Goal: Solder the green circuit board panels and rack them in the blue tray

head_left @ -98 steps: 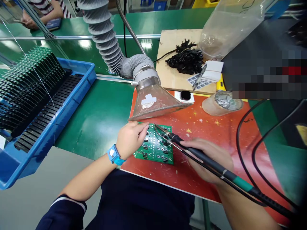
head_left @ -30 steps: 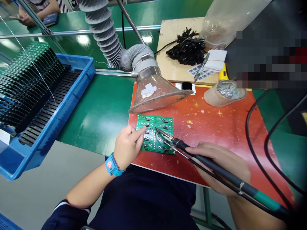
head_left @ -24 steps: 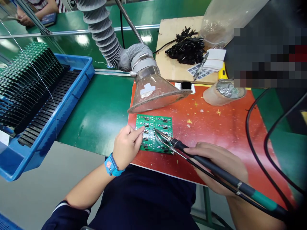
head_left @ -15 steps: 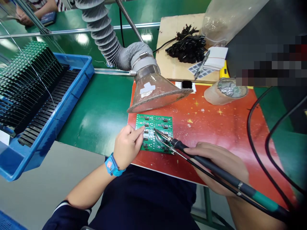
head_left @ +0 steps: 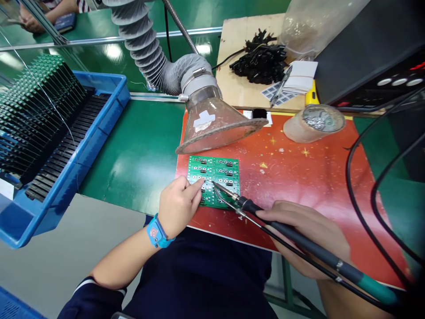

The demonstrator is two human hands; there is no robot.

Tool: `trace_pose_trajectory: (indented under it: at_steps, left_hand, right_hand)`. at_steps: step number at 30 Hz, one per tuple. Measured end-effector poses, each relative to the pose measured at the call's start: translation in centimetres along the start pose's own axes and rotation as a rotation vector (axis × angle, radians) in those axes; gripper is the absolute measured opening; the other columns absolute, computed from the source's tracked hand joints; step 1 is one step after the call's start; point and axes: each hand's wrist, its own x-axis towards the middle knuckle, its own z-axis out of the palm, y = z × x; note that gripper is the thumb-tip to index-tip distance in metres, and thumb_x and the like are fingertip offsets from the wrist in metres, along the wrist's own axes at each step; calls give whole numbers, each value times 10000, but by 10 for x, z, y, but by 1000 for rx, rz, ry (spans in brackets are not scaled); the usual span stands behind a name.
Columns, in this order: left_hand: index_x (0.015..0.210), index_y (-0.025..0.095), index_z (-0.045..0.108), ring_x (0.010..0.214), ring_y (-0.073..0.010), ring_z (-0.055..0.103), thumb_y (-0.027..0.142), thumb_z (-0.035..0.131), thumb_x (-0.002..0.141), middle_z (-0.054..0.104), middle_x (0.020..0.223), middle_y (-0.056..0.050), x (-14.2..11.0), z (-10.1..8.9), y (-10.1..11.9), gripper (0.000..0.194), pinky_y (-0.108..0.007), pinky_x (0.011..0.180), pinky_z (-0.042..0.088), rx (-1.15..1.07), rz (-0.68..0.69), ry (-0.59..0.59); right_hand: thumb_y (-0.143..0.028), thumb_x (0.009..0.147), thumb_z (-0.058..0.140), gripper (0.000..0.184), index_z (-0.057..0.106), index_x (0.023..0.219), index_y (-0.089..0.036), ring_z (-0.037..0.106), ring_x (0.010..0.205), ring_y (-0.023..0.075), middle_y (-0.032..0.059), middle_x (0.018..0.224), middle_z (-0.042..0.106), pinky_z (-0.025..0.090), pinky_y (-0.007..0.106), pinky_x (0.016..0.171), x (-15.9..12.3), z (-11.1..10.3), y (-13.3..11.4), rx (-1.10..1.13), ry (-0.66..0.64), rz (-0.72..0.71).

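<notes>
A green circuit board (head_left: 219,170) with rows of small black parts lies on the red mat (head_left: 308,186). My left hand (head_left: 178,206) has its fingers curled, with the fingertips pressing on the board's lower left. A blue wrist strap (head_left: 156,233) circles that wrist. My right hand (head_left: 303,235) is shut around the black handle of a soldering iron (head_left: 292,234) with a green band. Its metal tip (head_left: 226,191) reaches the board just beside my left fingertips, and a thin rod runs alongside. The hand hides the board's lower left corner.
A fume hood (head_left: 212,128) on a ribbed hose hangs just above the board. A blue tray (head_left: 109,102) of stacked boards stands left. Behind are a tip cleaner (head_left: 314,123), black parts (head_left: 260,57) on a wooden board, and a black control unit (head_left: 375,57). Black cables curve right.
My left hand has moved from the board's left edge further onto it, and the iron tip stays close beside it. The whole view has drifted slightly as my head moved.
</notes>
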Motion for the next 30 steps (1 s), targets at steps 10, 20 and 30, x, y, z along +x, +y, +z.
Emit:
trace_pose_trajectory:
  at_steps: [10,20,30]
  left_hand:
    - [1116,119,777,618,-162,410,147,531,1026,462,743,-38,4,-11,6,263,-303,527,324,72,67,-95]
    - [1100,111,764,617,-159,413,136,540,1014,455,752,-35,-1,-13,10,242,-301,517,352,50,31,-106]
    - [1090,82,746,597,-162,423,148,472,1049,461,747,-40,2,-12,16,285,-310,496,369,60,57,-145]
  right_hand:
    - [-50,933,524,248,603,1117,-196,613,667,133,35,785,619,527,271,592,-3,-3,-11,0,-9,16]
    - [-27,942,530,235,616,1118,-157,600,701,104,36,796,592,499,229,619,-7,1,-10,54,29,20]
    - [-39,950,523,217,608,1110,-159,606,690,109,39,776,605,487,228,599,-6,0,-11,56,-6,8]
